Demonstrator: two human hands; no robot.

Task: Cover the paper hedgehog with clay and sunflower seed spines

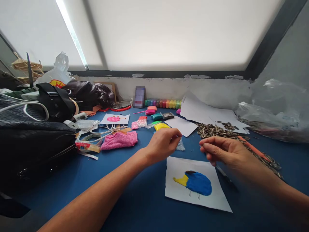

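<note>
My left hand (164, 141) is raised over the table with its fingers curled together; whatever may be in them is hidden. Just behind it lie a yellow clay pack (161, 126) and a clear plastic wrapper (180, 145). Thumb and fingertips of my right hand (220, 149) are pinched together, and anything between them is too small to name. Below both hands a white paper sheet (173, 190) lies flat, bearing a blue and yellow clay picture (199, 183) with a dark patch on top and pencil-drawn legs. A pen (225, 175) lies partly under my right hand.
Sunflower seeds (212, 130) and an orange stick-like tool (253, 148) lie at right, near white sheets (205, 109) and a plastic bag (265, 119). A pink cloth (119, 140), tape rolls, cables and black bags (36, 148) crowd the left. Coloured clay packs (164, 103) line the back.
</note>
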